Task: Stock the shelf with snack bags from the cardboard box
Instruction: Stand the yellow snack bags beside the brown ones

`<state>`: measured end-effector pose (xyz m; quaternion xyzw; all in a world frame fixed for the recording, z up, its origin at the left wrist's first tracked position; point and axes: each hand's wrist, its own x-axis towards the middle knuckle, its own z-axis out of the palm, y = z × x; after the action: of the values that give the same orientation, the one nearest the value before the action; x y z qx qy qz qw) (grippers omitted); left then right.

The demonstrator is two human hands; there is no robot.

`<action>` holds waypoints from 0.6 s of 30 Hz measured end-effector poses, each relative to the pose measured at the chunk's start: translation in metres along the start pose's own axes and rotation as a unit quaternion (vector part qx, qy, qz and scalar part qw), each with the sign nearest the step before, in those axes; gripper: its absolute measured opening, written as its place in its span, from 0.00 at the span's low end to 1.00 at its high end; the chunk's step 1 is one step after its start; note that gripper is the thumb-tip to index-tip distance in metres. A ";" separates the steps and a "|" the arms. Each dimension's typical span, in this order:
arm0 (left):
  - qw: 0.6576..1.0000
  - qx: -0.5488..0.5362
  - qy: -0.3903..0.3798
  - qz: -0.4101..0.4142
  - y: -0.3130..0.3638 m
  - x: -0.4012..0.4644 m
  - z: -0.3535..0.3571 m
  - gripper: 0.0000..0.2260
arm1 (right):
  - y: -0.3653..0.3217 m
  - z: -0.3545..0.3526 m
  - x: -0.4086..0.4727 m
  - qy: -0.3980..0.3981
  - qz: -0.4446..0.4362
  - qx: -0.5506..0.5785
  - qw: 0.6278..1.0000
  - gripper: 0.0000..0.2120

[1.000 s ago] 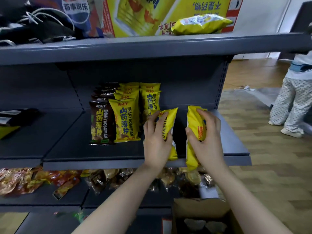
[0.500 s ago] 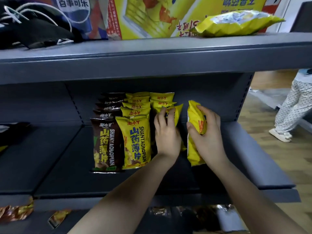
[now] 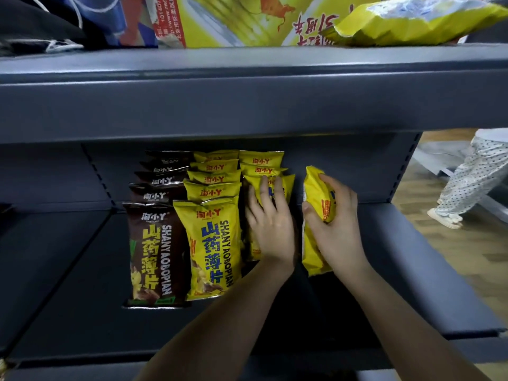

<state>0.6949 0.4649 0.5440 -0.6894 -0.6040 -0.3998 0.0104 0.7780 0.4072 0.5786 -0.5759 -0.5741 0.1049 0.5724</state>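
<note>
the shelf point(image 3: 82, 270) looks like matt grey painted metal, smooth. the yellow snack bags point(image 3: 210, 243) and the brown snack bags point(image 3: 154, 257) are glossy plastic film with crimped top seams. the floor point(image 3: 453, 243) looks like wood planks with a mild sheen.

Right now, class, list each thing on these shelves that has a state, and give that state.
Left hand: open, fingers pressing the third-row bag.
Third-row bag: upright behind the hand.
Right hand: gripping a yellow bag.
Yellow bag: held edge-on.
Brown row: standing, faces forward.
Yellow row: standing, faces forward.
</note>
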 end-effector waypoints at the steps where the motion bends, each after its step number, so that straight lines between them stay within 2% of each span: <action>1: 1.000 0.004 0.001 0.000 0.001 -0.001 0.000 0.19 | 0.001 0.000 0.000 0.000 0.002 -0.001 1.000 0.26; 8: 1.000 -0.018 -0.006 -0.024 0.003 -0.003 0.003 0.26 | 0.008 0.004 -0.008 0.011 0.011 0.006 1.000 0.25; 11: 0.989 -0.144 -0.017 -0.029 0.001 -0.003 -0.009 0.31 | 0.007 0.010 -0.010 0.011 0.002 0.009 1.000 0.25; 14: 0.966 -0.251 -0.015 -0.067 0.002 -0.001 -0.027 0.29 | 0.003 0.016 -0.012 0.001 -0.002 0.012 1.000 0.24; 18: 0.945 -0.297 -0.079 -0.109 -0.002 0.000 -0.041 0.30 | -0.002 0.029 -0.021 -0.032 -0.006 0.004 0.999 0.25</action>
<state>0.6710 0.4447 0.5712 -0.6205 -0.5284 -0.5037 -0.2865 0.7478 0.4061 0.5595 -0.5666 -0.5949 0.1226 0.5568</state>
